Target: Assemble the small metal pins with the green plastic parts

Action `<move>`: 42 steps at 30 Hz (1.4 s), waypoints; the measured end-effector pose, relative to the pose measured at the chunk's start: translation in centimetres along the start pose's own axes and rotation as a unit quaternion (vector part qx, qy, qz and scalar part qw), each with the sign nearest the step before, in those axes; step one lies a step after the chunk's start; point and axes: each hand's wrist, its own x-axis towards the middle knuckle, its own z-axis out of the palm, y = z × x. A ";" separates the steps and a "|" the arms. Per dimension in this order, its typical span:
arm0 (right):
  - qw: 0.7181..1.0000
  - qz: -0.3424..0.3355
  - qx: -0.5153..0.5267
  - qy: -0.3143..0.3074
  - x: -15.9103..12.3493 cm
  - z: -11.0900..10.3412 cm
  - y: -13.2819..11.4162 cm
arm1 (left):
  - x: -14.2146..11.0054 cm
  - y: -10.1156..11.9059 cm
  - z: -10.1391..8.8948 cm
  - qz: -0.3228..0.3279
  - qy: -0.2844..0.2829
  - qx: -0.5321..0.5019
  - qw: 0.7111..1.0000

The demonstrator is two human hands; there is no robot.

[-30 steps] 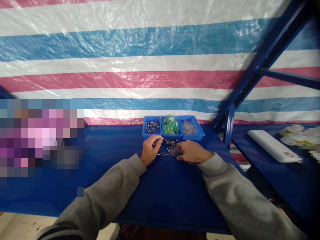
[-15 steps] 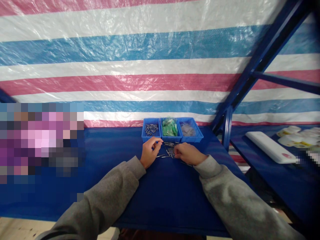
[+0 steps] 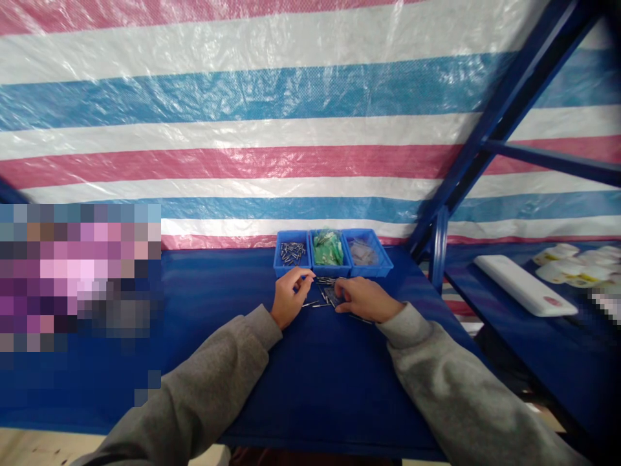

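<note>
My left hand (image 3: 290, 299) rests at the near side of the boxes, thumb and fingertips pinched together; whatever they hold is too small to make out. Several thin dark metal pins (image 3: 314, 303) lie on the blue table beside it. To the right, my right hand (image 3: 367, 299) hovers over the pins, thumb and forefinger curved with a gap between them. A small clear plastic bag (image 3: 332, 296) lies among the pins by those fingertips. Some pins are partly hidden under the right hand.
Behind my hands stand three blue boxes in a row: one with metal pins (image 3: 292, 253), one with a green bag (image 3: 328, 248), one with clear bags (image 3: 363, 252). A white device (image 3: 524, 285) and rolls (image 3: 563, 266) sit on the right table. A blue frame post (image 3: 439, 249) rises between tables.
My right thumb and forefinger have parted slightly and shifted a little left by the small bag. The left hand keeps its pinch almost in place.
</note>
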 end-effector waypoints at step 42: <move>0.870 -0.015 0.414 0.266 1.4 2.4 -2.1 | 0.3 0.1 -0.1 -0.022 0.049 -0.005 0.999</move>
